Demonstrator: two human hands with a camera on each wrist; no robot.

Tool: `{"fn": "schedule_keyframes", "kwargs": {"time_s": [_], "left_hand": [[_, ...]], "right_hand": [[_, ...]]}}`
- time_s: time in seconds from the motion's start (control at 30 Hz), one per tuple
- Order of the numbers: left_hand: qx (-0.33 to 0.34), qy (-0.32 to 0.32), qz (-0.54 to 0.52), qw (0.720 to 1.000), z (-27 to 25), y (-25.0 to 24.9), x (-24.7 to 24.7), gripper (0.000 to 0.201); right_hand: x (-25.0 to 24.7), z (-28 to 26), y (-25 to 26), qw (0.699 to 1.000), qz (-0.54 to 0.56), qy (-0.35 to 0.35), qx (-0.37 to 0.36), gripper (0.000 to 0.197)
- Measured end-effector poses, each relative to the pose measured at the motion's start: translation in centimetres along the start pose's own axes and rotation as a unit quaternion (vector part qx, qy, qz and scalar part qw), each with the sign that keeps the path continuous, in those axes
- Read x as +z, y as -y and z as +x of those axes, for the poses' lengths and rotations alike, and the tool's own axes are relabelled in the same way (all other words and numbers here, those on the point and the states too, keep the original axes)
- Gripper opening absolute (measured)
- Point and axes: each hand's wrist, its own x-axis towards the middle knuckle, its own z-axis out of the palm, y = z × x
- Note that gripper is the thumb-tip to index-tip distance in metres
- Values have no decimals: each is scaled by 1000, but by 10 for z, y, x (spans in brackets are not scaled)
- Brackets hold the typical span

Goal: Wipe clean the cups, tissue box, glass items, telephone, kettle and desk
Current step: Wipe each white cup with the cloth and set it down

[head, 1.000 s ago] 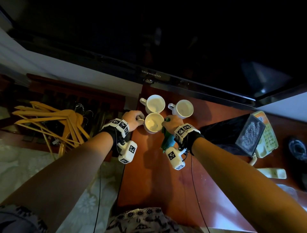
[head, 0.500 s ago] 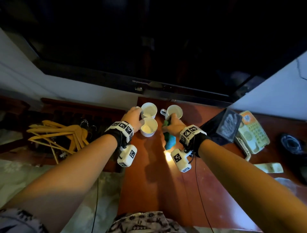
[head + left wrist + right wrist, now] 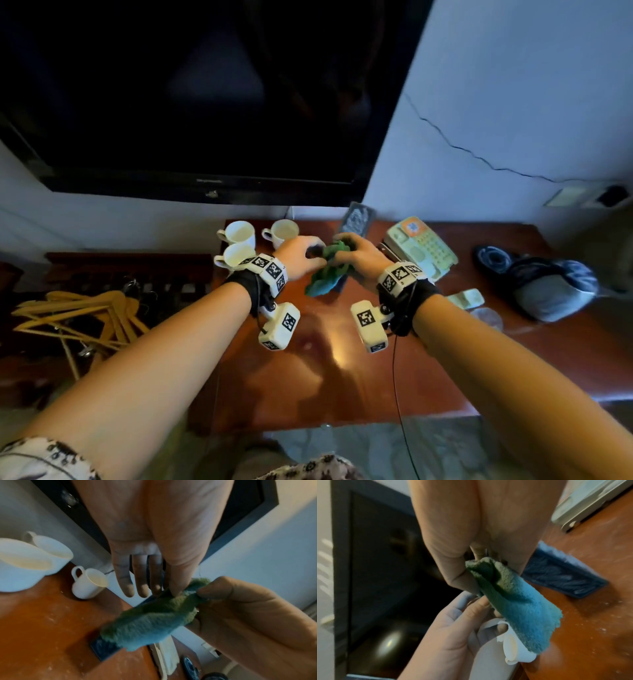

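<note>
Both hands meet over the back of the red-brown desk [image 3: 342,383] with a green-blue cloth [image 3: 329,274] between them. My right hand [image 3: 361,253] grips the cloth's upper end [image 3: 522,608] in curled fingers. My left hand [image 3: 301,255] pinches the same end [image 3: 154,618] with its thumb, and its other fingers [image 3: 127,582] are straight. Three white cups [image 3: 239,233] [image 3: 282,231] [image 3: 236,255] stand at the desk's back left, free of both hands. The dark tissue box [image 3: 356,219] lies just behind the hands. The pale telephone [image 3: 424,246] is to their right.
A black TV [image 3: 205,102] hangs on the wall above the desk. A dark kettle [image 3: 551,287] and its round base [image 3: 493,257] are at the far right. A pale remote [image 3: 466,298] and a small glass item [image 3: 486,318] lie near my right wrist. Wooden hangers [image 3: 78,311] sit left of the desk.
My left hand has let go of the front cup and moved right to the cloth. My right hand has carried the cloth right, in front of the tissue box. The head view has tilted up.
</note>
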Motion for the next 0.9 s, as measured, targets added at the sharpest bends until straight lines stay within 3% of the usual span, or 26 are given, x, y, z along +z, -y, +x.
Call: {"fn": "schedule_keyframes", "kwargs": {"time_s": [0.13,0.23,0.4,0.5,0.6,0.63,0.7,0.73,0.83,0.9], "left_hand": [[8,11,-13,1000,-9,-47,45,23],[9,15,-75,997,-18,-84,82,4],[-21,28,-187,982,-21,-131,134,19],[-40,52,-202,977,-13,-147,158,15],[-68,91,-206,972,1,-151,179,12],[-74,101,-204,971,7,-151,186,11],[-80,120,-184,972,19,-147,202,7],[-80,128,-167,974,27,-145,209,6],[-69,143,-109,981,48,-136,233,8],[-55,155,-61,985,60,-129,247,16]], "right_hand": [[-52,-59,-18,996,80,27,-7,54],[-87,-95,-38,994,112,7,-17,44],[-130,-141,-67,987,157,-30,7,20],[-155,-154,-83,980,163,-108,36,15],[-183,-160,-102,968,152,-189,65,40],[-191,-161,-110,963,157,-211,68,38],[-209,-162,-126,949,152,-268,73,15],[-219,-159,-136,943,144,-290,80,15],[-243,-155,-153,933,111,-324,114,55],[-254,-154,-155,927,113,-333,133,30]]}}
